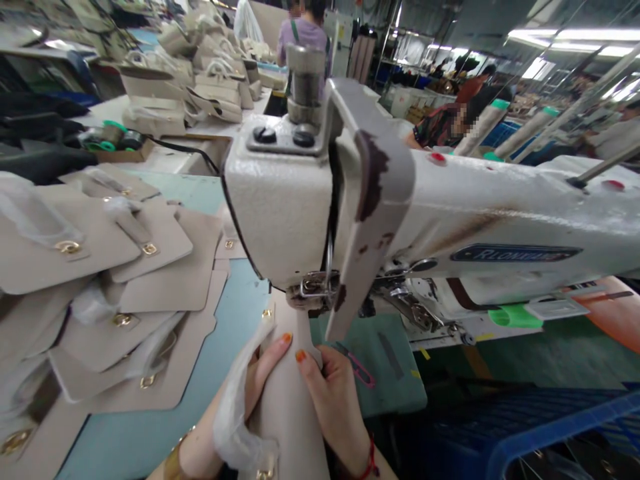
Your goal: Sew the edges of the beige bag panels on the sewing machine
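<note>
A beige bag panel (293,407) runs from the bottom edge up under the head of a white sewing machine (280,207). Along its left side a handle wrapped in white film (233,413) is fixed with gold fittings. My left hand (265,367) grips the panel's left part, partly behind the wrapped handle, thumb on top. On the right edge, my right hand (335,393) holds the same panel, its thumb pressed on the surface and its fingers curled beneath. Both hands are just in front of the machine's needle area, which is partly hidden by a grey metal arm.
Stacked beige panels (165,360) with wrapped handles cover the left of the table. Pink-handled snips (363,370) lie right of my right hand. A blue crate (540,433) stands at lower right. Finished-looking beige bags (215,93) and several people are farther back.
</note>
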`<state>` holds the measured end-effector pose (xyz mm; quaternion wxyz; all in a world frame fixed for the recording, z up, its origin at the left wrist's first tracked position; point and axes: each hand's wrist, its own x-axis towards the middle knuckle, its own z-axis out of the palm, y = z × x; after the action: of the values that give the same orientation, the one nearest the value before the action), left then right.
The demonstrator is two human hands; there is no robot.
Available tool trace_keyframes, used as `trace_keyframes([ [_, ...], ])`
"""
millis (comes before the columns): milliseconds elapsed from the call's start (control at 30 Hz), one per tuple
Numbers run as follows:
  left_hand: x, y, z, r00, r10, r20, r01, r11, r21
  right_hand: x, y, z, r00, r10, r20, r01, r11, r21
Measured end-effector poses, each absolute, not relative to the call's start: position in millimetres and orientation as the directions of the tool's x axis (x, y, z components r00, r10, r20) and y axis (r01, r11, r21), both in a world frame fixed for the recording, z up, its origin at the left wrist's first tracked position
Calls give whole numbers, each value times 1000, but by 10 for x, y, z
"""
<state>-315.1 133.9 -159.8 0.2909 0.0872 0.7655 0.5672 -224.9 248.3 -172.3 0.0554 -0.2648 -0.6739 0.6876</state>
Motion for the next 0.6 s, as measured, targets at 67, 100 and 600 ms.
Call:
trace_keyframes([
  [67,-3190,1344,-1623,-806,472,-356,-218,323,921,-2290,2496,-1708,-853,434,-290,284,-82,-955],
  [100,-3211,1350,-1634,-807,474,-353,-222,311,924,-2311,2502,-1703,-853,435,-289,283,-80,-956],
  [600,-3557,1480,-1666,-770,593,-234,-112,236,965,-2581,2613,-1577,-826,484,-290,288,-79,-954],
])
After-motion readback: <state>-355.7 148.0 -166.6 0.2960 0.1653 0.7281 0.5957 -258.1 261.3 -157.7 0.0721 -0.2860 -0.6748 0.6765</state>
